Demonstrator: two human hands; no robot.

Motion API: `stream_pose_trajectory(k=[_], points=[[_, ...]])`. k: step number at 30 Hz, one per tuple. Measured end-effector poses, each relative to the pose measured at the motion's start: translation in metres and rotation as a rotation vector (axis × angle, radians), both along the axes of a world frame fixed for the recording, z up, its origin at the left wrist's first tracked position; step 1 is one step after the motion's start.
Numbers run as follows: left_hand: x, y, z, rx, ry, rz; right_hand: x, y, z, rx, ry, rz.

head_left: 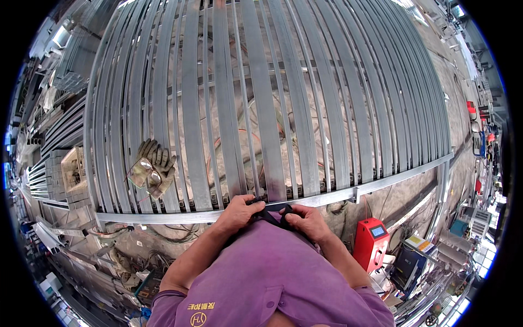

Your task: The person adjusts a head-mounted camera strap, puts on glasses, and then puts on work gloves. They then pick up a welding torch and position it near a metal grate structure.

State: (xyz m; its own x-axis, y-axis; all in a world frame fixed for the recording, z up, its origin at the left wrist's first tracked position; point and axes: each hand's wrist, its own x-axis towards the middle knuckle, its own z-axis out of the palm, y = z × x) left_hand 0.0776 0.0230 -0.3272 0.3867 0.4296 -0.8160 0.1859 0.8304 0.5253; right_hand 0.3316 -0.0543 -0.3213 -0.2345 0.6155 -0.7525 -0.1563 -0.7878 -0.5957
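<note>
At my waist, in front of the purple shirt (261,261), both hands are closed on a black strap (286,210). My left hand (237,212) grips one part of it, thumb pressed against the fingers. Just to the right, my right hand (308,221) pinches another part between thumb and fingers. Whether the two parts are joined cannot be made out. Right beyond my hands runs the front rail (392,181) of a frame made of long grey metal bars (267,120).
Worn work gloves (159,158) and a pair of glasses (148,168) lie on the bars at left. A red machine with a small screen (372,245) stands at the lower right, beside a dark boxy machine (409,262). Cables trail across the floor. Stacked metal bars (60,131) lie farther left.
</note>
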Motion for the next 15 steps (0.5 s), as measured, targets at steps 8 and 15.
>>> stream_pose_trajectory(k=[8,15], points=[[-0.004,-0.002,-0.013,0.437,0.203,-0.136,-0.002,0.012,-0.001,0.063,0.029,-0.124],[-0.001,-0.007,0.002,0.689,0.270,-0.373,-0.011,0.020,0.005,0.246,-0.236,0.248]])
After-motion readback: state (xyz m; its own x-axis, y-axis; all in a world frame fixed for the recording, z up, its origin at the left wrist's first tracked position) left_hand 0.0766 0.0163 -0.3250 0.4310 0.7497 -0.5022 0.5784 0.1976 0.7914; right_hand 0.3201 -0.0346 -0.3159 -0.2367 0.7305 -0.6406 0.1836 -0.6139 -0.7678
